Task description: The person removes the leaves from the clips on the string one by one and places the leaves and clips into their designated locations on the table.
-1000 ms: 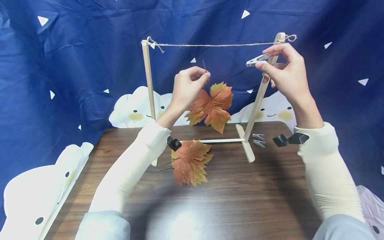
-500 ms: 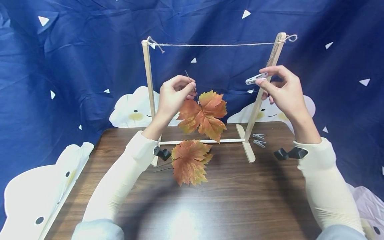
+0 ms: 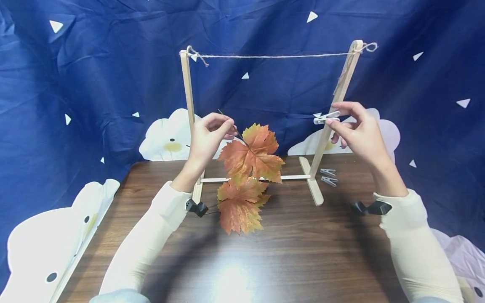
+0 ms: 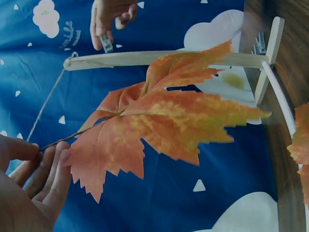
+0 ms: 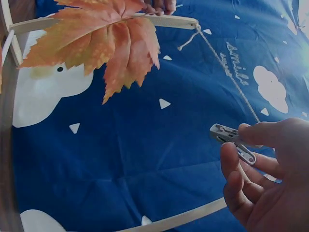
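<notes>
My left hand [image 3: 212, 136] pinches the thin stem of an orange and yellow artificial maple leaf [image 3: 251, 153], which hangs tilted to the right of the fingers. In the left wrist view the leaf [image 4: 159, 118] spreads wide past the fingertips. My right hand [image 3: 360, 130] holds a small grey clothespin [image 3: 326, 118] between thumb and fingers, in front of the right post. The right wrist view shows the clothespin [image 5: 234, 141] from close by. Above both hands a twine line [image 3: 269, 57] runs between two wooden posts. A second leaf [image 3: 240, 210] lies on the table, partly overlapped by the held one.
The wooden stand's right post [image 3: 337, 105] rises from a flat foot [image 3: 312, 185], and a white crossbar [image 3: 295, 177] joins the feet low down. Several spare clothespins [image 3: 328, 176] lie right of that foot on the brown table [image 3: 284, 252]. A blue curtain [image 3: 113, 63] hangs behind.
Both hands have come down from near the twine. The left hand, with the leaf, has also moved left; the leaf now overlaps the one on the table. The clothespin stays in the right hand.
</notes>
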`<state>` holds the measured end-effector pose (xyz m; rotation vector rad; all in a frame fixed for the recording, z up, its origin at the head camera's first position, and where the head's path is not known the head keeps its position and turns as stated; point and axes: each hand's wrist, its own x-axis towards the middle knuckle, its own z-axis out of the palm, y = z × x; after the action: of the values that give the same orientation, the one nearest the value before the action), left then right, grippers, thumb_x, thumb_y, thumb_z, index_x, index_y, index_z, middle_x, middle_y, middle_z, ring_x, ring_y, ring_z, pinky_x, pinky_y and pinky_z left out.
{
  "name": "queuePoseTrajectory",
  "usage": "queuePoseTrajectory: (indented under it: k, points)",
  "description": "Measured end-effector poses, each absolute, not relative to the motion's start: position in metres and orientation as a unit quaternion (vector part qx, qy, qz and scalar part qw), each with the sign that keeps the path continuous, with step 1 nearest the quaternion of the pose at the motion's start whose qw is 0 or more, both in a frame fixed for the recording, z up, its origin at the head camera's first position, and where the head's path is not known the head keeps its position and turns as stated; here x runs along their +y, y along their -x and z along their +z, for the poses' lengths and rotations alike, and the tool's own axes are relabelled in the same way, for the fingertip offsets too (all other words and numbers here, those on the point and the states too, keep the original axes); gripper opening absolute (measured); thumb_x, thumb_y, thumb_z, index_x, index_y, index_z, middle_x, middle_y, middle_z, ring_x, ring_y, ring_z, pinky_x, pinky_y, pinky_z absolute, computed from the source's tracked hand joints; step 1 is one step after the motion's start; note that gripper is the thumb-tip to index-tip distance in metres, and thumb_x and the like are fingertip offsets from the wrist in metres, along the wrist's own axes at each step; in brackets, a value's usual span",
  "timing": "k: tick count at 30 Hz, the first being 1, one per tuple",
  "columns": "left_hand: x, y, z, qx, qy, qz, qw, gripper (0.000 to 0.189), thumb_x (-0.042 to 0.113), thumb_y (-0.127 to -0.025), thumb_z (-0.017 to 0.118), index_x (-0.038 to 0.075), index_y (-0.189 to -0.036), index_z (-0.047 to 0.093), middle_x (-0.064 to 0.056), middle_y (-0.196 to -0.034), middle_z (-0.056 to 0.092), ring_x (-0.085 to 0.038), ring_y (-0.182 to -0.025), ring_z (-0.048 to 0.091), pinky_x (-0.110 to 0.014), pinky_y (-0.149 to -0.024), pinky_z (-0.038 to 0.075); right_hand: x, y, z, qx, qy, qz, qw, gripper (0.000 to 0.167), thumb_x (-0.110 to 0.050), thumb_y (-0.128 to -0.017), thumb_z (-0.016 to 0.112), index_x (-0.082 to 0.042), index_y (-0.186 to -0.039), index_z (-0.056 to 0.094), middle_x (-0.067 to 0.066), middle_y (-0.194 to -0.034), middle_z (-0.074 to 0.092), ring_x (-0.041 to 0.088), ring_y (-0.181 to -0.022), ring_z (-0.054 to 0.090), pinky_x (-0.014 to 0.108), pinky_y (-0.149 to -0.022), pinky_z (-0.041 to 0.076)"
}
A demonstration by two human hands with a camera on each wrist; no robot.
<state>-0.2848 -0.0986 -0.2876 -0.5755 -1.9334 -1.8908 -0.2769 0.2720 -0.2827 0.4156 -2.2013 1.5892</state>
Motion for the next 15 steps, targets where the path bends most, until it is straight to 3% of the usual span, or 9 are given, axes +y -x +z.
queuePoseTrajectory:
  k: [8,15]
  points:
    - [-0.108,0.276,-0.308,-0.666,0.172,-0.705,0.172,0.004,0.000,-0.099,0.070,0.002,-0.095,0.068,-0.005,-0.083,0.078,-0.016,-0.073,0.079,-0.033,-0.071,0.067,0.286,0.271,-0.309,-0.817,-0.113,0.539,0.170,0.030,-0.012,-0.098,0.077,-0.012,-0.127,0.071,-0.018,-0.077,0.070,0.003,-0.049,0.061,0.021,-0.040,0.038]
    - [-0.118,0.269,-0.329,-0.652,0.152,-0.727,0.157,0.006,0.000,-0.100,0.069,0.003,-0.095,0.067,-0.008,-0.082,0.079,-0.018,-0.073,0.080,-0.036,-0.071,0.068,0.295,0.267,-0.329,-0.828,-0.100,0.530,0.149,0.034,-0.009,-0.099,0.074,-0.011,-0.132,0.067,-0.024,-0.083,0.071,0.002,-0.054,0.067,0.019,-0.044,0.043]
